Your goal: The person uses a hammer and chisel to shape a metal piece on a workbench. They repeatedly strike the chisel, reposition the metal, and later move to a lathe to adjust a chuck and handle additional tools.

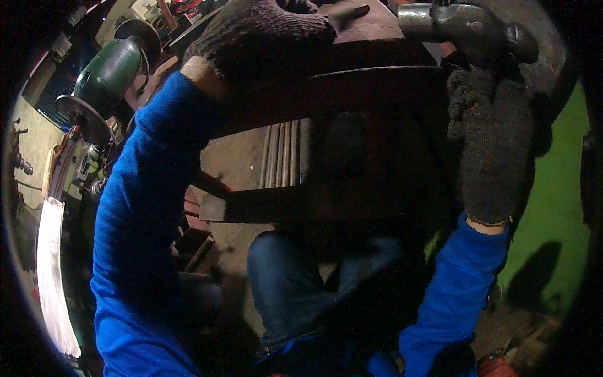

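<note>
My right hand (493, 138), in a dark knit glove, is closed round the handle of a ball-peen hammer (468, 28). The hammer's metal head lies sideways at the upper right, and its handle is hidden by the glove. My left hand (264, 34), gloved alike, is at the top over the dark workbench (377, 25), its fingers curled. Beside those fingers a short, blurred metal piece (342, 14) with a dark end shows; what the left hand grips is mostly hidden.
A green bench grinder (110, 72) with two wheels stands at the left, near cluttered tools. Under the bench, several long rods (282, 154) lie by a dark metal frame (251, 206). A green panel (543, 188) runs along the right. My knees (286, 283) are below the bench.
</note>
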The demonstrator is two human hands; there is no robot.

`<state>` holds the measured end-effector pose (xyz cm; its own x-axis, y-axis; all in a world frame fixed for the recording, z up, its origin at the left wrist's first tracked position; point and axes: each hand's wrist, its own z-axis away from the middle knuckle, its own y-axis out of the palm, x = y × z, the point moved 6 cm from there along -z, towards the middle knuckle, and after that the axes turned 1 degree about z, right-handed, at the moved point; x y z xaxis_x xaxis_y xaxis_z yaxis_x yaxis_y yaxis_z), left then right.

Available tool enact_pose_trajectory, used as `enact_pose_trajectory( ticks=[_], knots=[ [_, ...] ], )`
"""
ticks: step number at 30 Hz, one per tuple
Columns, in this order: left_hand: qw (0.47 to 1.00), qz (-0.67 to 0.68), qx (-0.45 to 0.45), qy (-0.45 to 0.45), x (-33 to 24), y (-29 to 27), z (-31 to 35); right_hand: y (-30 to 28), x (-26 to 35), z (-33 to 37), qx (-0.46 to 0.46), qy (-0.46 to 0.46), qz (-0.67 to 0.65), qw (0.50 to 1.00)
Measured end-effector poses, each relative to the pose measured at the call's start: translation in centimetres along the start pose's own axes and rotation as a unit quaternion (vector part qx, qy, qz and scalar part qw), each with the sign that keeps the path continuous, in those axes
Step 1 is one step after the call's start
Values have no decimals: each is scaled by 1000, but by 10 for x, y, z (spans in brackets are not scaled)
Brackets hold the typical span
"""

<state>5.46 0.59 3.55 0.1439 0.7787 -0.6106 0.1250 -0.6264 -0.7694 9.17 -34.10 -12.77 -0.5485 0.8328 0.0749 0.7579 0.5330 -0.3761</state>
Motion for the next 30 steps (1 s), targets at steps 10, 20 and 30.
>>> enact_pose_trajectory(
  ticks=[10, 20, 30],
  knots=[
    [997, -41, -58, 8, 16, -24, -1, -4, 21, -9, 10, 57, -11, 998],
    [999, -2, -36, 24, 24, -21, -6, -28, 67, -35, 60, -46, 35, 997],
    [996, 82, 5, 41, 38, -7, -18, -8, 3, 2, 40, -13, 35, 998]
  ],
)
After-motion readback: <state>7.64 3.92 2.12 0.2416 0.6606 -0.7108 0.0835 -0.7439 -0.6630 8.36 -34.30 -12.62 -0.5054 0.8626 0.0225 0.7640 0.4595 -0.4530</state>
